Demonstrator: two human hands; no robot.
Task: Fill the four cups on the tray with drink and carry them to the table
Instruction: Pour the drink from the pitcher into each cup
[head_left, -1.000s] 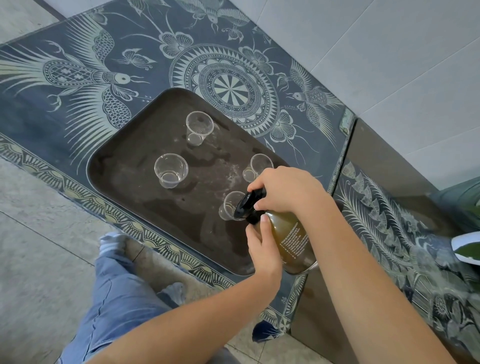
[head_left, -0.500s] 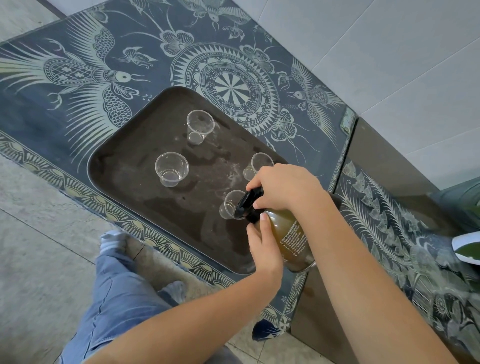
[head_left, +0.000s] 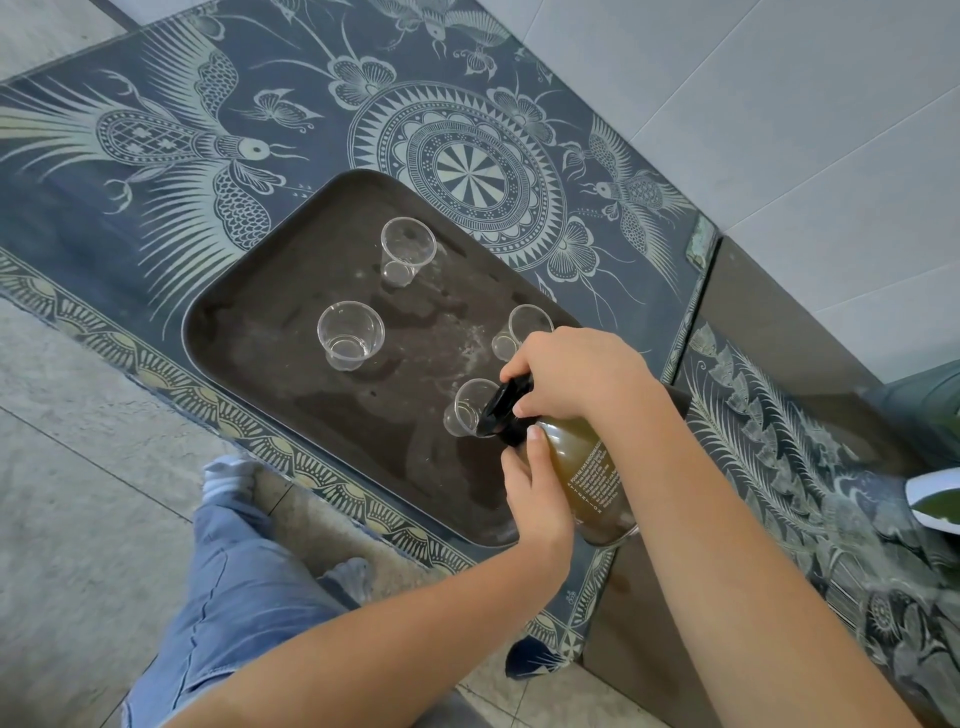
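Note:
A dark brown tray (head_left: 249, 338) lies on a patterned blue cloth. Several clear plastic cups stand on it, all empty: a far cup (head_left: 407, 250), a left cup (head_left: 349, 333), a right cup (head_left: 522, 328) and a near cup (head_left: 467, 408). A brown bottle of drink (head_left: 587, 467) with a black cap (head_left: 506, 408) is held tilted over the tray's right end. My left hand (head_left: 535, 499) grips the bottle's body. My right hand (head_left: 576, 374) is closed over the cap, partly hiding the right cup.
The patterned cloth (head_left: 156, 156) covers the low surface, with a second patterned panel (head_left: 805, 467) to the right. A white-and-green object (head_left: 935, 499) sits at the right edge. My jeans leg (head_left: 228, 582) and socked foot (head_left: 228, 475) are on the tiled floor (head_left: 78, 467).
Hands and bottle have stayed in almost the same place over the tray's right end. The cups have not moved.

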